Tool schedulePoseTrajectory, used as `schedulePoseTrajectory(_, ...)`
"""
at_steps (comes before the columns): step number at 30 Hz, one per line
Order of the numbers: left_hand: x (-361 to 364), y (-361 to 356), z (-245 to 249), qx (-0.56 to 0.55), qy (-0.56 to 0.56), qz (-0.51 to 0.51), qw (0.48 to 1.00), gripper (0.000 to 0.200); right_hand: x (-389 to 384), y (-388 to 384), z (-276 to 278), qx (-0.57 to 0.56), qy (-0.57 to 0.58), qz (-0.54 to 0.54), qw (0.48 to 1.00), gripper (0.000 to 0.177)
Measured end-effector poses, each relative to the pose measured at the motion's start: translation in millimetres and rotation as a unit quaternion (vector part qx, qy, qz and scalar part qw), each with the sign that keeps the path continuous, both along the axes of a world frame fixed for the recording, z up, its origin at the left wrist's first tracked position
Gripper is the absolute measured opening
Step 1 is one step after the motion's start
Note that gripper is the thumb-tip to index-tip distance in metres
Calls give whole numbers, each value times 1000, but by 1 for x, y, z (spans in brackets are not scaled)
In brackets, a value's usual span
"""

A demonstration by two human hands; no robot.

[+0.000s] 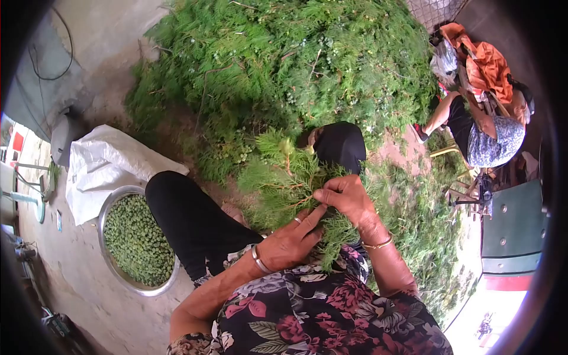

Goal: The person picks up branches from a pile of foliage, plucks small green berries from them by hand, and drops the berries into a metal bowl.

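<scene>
Both my hands meet over my lap around a leafy green sprig (284,171) with thin brownish stems. My left hand (293,239), with a ring and a silver bracelet, has its fingers wrapped round the lower part of the sprig. Thumb and forefinger of my right hand (343,198) are pinched together at the stems, close to the left fingertips. A wide metal basin (105,242) full of small green cones or berries stands on the floor to the left of my knee.
A large heap of green branches (284,65) lies in front, and more greenery (420,236) is on the right. A white sack (112,165) lies beside the basin. Another person (494,142) sits at the right near orange cloth (485,65).
</scene>
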State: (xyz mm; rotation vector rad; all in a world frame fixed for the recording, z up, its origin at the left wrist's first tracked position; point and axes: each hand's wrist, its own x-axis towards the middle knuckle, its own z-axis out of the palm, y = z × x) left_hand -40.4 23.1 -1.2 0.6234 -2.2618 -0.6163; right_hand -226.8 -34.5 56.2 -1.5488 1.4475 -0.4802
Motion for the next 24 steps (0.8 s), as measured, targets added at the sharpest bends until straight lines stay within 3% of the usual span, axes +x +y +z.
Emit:
schedulePoseTrajectory(3,5,-6,5,46,17,11,999,34,8,14,-8,-29,-19,-87,996,27)
schedulePoseTrajectory(5,16,-9,12,77,35,16,996,37,16,22,-20,-236,13,-103,966,27)
schedulePoseTrajectory(7,33,-10,22,156,-13,36,987,45,22,27,-26,-274,26,-102,956,24)
schedulePoseTrajectory(10,54,-14,51,148,-48,61,986,47,30,33,-36,-377,96,-81,918,20)
schedulePoseTrajectory(13,62,-19,76,84,-55,115,988,42,36,38,-51,-415,125,-65,899,20)
schedulePoseTrajectory(15,61,-21,81,56,30,208,976,38,40,41,-55,-424,118,-55,896,21)
schedulePoseTrajectory(16,58,-24,79,99,43,249,962,34,43,42,-54,-433,127,-50,891,21)
schedulePoseTrajectory(19,44,-37,70,74,-24,342,936,34,45,45,-54,-437,144,-36,887,22)
schedulePoseTrajectory(21,39,-46,55,35,-41,342,938,35,44,47,-56,-431,154,-27,888,22)
schedulePoseTrajectory(24,34,-51,44,145,39,295,944,39,43,50,-59,-438,154,-7,886,21)
